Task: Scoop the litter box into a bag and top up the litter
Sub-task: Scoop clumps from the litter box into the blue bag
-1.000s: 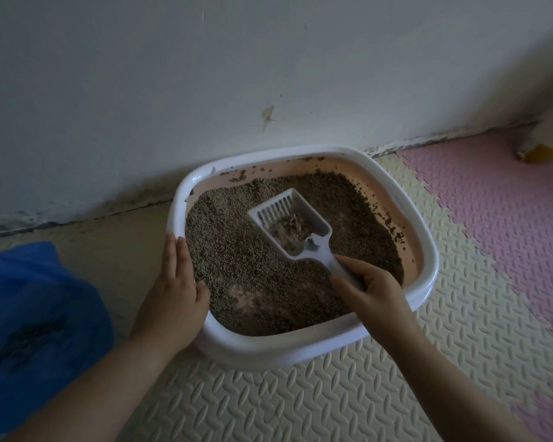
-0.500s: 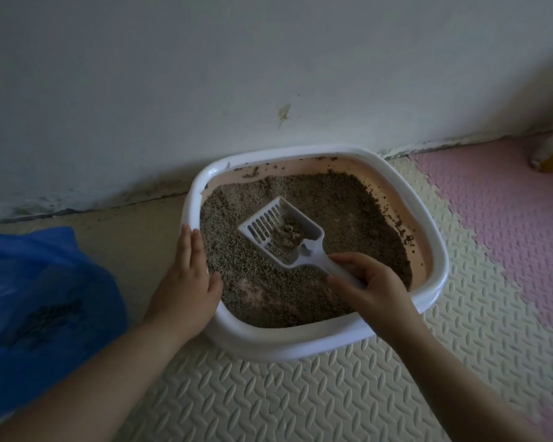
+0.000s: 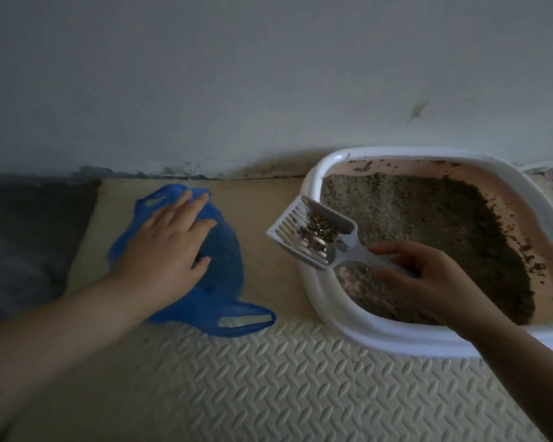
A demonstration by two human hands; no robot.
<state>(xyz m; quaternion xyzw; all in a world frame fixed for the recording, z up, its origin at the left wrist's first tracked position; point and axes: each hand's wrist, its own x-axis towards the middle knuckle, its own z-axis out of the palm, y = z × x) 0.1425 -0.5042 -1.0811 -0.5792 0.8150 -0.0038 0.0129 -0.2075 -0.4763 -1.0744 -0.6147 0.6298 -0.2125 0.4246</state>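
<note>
A white-rimmed litter box point(image 3: 329, 306) with a pink inside stands at the right, against the wall, and holds grey-brown litter point(image 3: 428, 224). My right hand point(image 3: 428, 279) grips the handle of a white slotted scoop point(image 3: 304, 232). The scoop carries dark clumps and hangs over the box's left rim, pointing left. A blue plastic bag point(image 3: 217, 272) lies flat on the floor to the left of the box. My left hand point(image 3: 166, 250) rests on the bag with its fingers spread and straight.
The grey wall point(image 3: 268, 74) runs close behind the box and bag. A cream embossed foam mat point(image 3: 268, 378) covers the near floor. A dark grey patch of floor point(image 3: 29, 234) lies at the far left.
My left hand left the box's rim and moved onto the blue bag. My right hand lifted the loaded scoop from the litter to the box's left edge. The view swung left.
</note>
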